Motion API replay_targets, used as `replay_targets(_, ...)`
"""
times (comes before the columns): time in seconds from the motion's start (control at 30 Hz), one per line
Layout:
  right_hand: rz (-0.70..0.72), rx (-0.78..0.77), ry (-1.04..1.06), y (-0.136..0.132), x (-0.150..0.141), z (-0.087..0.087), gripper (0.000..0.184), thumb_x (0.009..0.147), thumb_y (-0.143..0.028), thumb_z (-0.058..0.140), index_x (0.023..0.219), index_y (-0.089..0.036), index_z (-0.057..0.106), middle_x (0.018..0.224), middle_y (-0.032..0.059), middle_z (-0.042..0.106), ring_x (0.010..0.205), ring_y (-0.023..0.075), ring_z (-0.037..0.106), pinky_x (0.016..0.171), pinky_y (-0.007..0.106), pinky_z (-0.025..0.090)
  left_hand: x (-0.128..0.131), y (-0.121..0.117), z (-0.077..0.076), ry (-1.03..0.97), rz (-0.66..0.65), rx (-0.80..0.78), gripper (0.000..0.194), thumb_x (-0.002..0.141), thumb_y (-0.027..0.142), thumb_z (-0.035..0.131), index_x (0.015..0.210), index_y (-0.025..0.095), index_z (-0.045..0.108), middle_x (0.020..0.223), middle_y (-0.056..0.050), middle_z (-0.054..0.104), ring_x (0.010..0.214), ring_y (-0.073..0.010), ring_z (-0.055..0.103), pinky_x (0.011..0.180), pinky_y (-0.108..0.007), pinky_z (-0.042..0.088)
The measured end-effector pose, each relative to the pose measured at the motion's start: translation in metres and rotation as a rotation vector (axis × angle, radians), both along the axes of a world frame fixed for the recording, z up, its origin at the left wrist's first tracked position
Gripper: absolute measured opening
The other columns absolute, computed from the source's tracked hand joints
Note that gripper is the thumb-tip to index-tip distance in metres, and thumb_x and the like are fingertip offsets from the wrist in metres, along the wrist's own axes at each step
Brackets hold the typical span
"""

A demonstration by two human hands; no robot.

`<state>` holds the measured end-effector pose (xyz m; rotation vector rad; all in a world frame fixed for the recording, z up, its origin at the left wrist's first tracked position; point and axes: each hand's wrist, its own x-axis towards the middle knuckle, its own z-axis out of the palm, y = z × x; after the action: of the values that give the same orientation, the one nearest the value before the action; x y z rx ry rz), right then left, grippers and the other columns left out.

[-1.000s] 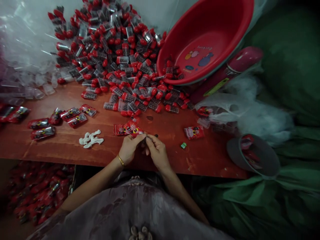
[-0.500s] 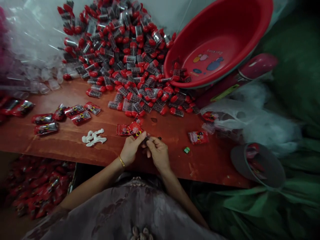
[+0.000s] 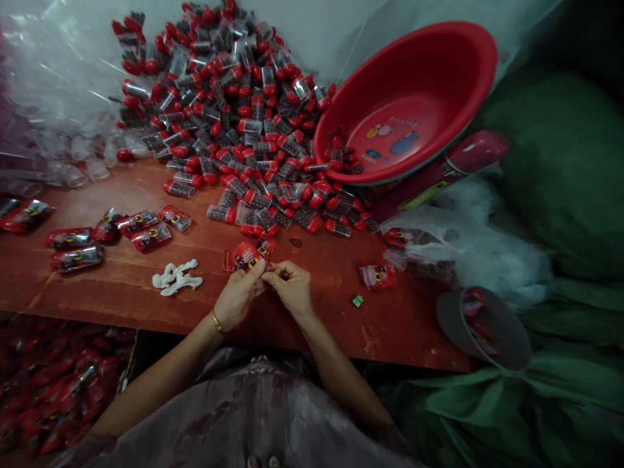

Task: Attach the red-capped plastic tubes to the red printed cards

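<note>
So the left hand and right hand have slid closer to the red packets on the table, fingertips nearly meeting at their near edge. Can't tell what either's gripping, tbh.

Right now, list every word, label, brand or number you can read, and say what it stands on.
"Duckling", slightly blurred: inside the red basin.
Too small: the blue oval mark in that basin.
Too blurred: the yellow label on the pink flask.
Too small: print on the red packets.
Too small: any marking on the green piece.
</note>
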<state>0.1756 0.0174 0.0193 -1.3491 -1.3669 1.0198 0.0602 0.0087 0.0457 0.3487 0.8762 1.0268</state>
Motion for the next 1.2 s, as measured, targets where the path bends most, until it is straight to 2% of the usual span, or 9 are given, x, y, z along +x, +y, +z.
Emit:
replay_targets(0.13,-0.091,0.208,-0.638,0.055,0.026,0.004,0.027,0.086,-0.04,0.05,0.092,-0.019,0.066,0.093,0.0077,0.069,0.09,0.0209,0.058,0.082,0.033,0.045,-0.049,0.034,0.008,0.026,0.134,-0.115,0.027,0.076,0.041,0.065,0.075,0.014,0.064,0.075,-0.006,0.07,0.074,-0.0162,0.066,0.073,-0.028,0.05)
replay_targets(0.2,-0.145,0.178,-0.916,0.08,0.045,0.002,0.037,0.084,-0.033,0.053,0.115,-0.014,0.059,0.125,0.0139,0.058,0.114,0.0288,0.048,0.095,0.042,0.037,-0.08,0.055,0.012,0.027,0.315,-0.129,0.028,0.086,0.041,0.052,0.077,0.016,0.063,0.078,-0.005,0.07,0.078,-0.0151,0.067,0.077,-0.027,0.05)
replay_targets(0.33,-0.105,0.091,-1.136,0.08,0.066,-0.009,0.04,0.088,-0.022,0.047,0.127,-0.017,0.052,0.132,0.0098,0.054,0.119,0.0286,0.044,0.101,0.046,0.03,-0.123,0.077,0.016,0.003,0.569,-0.108,0.045,0.09,0.049,0.035,0.085,0.014,0.062,0.085,-0.008,0.07,0.083,-0.0149,0.067,0.075,-0.026,0.052)
replay_targets(0.47,-0.186,0.152,-1.195,0.03,0.055,-0.013,0.034,0.089,-0.028,0.046,0.119,-0.017,0.058,0.122,0.0123,0.06,0.117,0.0295,0.046,0.101,0.052,0.026,-0.106,0.06,0.011,0.136,0.484,-0.068,0.033,0.086,0.044,0.048,0.089,0.015,0.063,0.09,-0.009,0.07,0.083,-0.0166,0.067,0.076,-0.028,0.053)
replay_targets(0.57,-0.15,0.247,-1.176,0.01,0.033,-0.01,0.034,0.091,-0.033,0.043,0.116,-0.019,0.06,0.128,0.0115,0.057,0.123,0.0278,0.041,0.104,0.05,0.022,-0.07,0.04,-0.002,0.497,0.383,0.159,0.03,0.073,0.039,0.064,0.094,0.018,0.065,0.095,-0.007,0.07,0.089,-0.0196,0.066,0.086,-0.034,0.049)
replay_targets(0.7,-0.076,0.19,-1.119,0.029,0.01,-0.012,0.043,0.089,-0.041,0.046,0.119,-0.013,0.057,0.131,0.017,0.052,0.124,0.0318,0.039,0.102,0.052,0.024,-0.037,0.034,-0.018,1.179,0.157,0.548,0.028,0.071,0.039,0.066,0.092,0.02,0.069,0.114,-0.011,0.065,0.118,-0.0306,0.051,0.103,-0.046,0.033)
replay_targets(0.83,-0.036,0.165,-1.017,0.049,0.001,-0.017,0.027,0.087,-0.033,0.051,0.104,-0.016,0.064,0.127,0.0131,0.056,0.123,0.0305,0.04,0.101,0.05,0.025,-0.025,0.048,-0.025,1.507,-0.039,0.692,0.025,0.072,0.039,0.065,0.086,0.018,0.07,0.128,-0.016,0.056,0.131,-0.039,0.034,0.107,-0.054,0.019)
replay_targets(1.03,0.014,0.249,-0.864,0.04,0.005,-0.014,0.013,0.085,-0.019,0.05,0.083,-0.02,0.063,0.112,0.0055,0.066,0.115,0.0241,0.048,0.105,0.047,0.019,-0.017,0.052,-0.023,1.526,-0.094,0.683,0.013,0.075,0.03,0.062,0.081,0.022,0.07,0.127,-0.011,0.057,0.13,-0.0363,0.035,0.107,-0.055,0.017)
replay_targets(1.2,-0.14,0.353,-0.567,0.026,0.012,0.002,0.017,0.085,-0.032,0.051,0.093,-0.019,0.061,0.113,0.009,0.064,0.107,0.0207,0.053,0.103,0.042,0.029,-0.017,0.047,-0.008,1.154,0.066,0.637,0.01,0.073,0.027,0.064,0.066,0.023,0.069,0.107,-0.006,0.068,0.122,-0.0283,0.047,0.107,-0.047,0.023)
